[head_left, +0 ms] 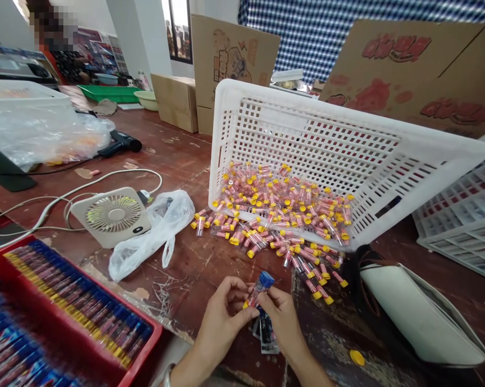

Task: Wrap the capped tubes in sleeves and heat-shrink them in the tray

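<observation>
tube point(256, 293) sits tilted between the two hands, above the table point(204, 260), its blue end up. the left hand point(226, 312) has thumb and fingers closed on the yellow end; the right hand point(281, 314) grips the side, thumb pressed near the middle. ahead, yellow-capped tubes point(282, 201) spill from a tipped basket point(218, 145); at left, a red tray point(147, 349) holds rows of blue-ended tubes point(81, 301).

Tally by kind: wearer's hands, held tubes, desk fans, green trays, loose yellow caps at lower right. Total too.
Hands: 2 (left hand, right hand)
Held tube: 1
Desk fan: 1
Green tray: 1
Loose yellow cap: 1
Total: 6
</observation>
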Motion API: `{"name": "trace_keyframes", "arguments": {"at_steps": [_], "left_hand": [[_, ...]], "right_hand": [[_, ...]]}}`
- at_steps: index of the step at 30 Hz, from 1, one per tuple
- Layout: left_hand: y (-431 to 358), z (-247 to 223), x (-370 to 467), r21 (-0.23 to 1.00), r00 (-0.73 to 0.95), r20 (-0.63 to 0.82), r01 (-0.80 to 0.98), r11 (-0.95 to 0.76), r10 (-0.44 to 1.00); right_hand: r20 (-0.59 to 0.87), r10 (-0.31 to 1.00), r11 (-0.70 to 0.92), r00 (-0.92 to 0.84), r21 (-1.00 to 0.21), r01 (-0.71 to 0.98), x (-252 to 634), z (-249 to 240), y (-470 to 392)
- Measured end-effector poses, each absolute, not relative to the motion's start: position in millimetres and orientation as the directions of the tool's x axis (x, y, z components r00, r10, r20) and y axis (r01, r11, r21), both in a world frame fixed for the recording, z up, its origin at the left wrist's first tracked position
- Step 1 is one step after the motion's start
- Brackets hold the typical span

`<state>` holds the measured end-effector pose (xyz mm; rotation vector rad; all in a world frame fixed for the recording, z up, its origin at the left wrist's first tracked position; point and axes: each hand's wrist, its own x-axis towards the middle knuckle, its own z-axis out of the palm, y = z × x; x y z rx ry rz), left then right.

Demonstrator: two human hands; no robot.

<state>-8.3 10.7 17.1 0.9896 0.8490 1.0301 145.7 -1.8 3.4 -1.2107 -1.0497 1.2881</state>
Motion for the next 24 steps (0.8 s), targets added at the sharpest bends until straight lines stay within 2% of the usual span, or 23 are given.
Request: {"name": "trace_keyframes", "arguments": {"at_steps": [3, 7, 15, 24], "left_hand": [[11.3, 23.0, -12.6, 0.926, 0.327, -0.091, -0.319, 0.2, 0.941], [10.7, 25.7, -18.1, 0.896, 0.366, -0.111, -0.365, 0.252, 0.924], [11.5, 20.1, -19.4, 0.912, 0.106, -0.164, -0.364, 0.192, 0.981], [11.7, 14.2, -21.7, 0.9, 0.025, -0.196, -0.392, 0.19, 0.98]], "right_hand": [[-0.084, 0.994, -0.077, 0.064, -0.992, -0.099, 144.2, 6.1, -0.5], [-0.119, 0.99, -0.099, 0.077, -0.968, -0.229, 140.1, 10.7, -0.3], [-0.174, 0.982, -0.137, 0.078, -0.928, -0.346, 119.7, 15.5, -1.2], [-0.157, 0.985, -0.123, 0.076, -0.936, -0.329, 109.8, 15.3, -1.7]]}}
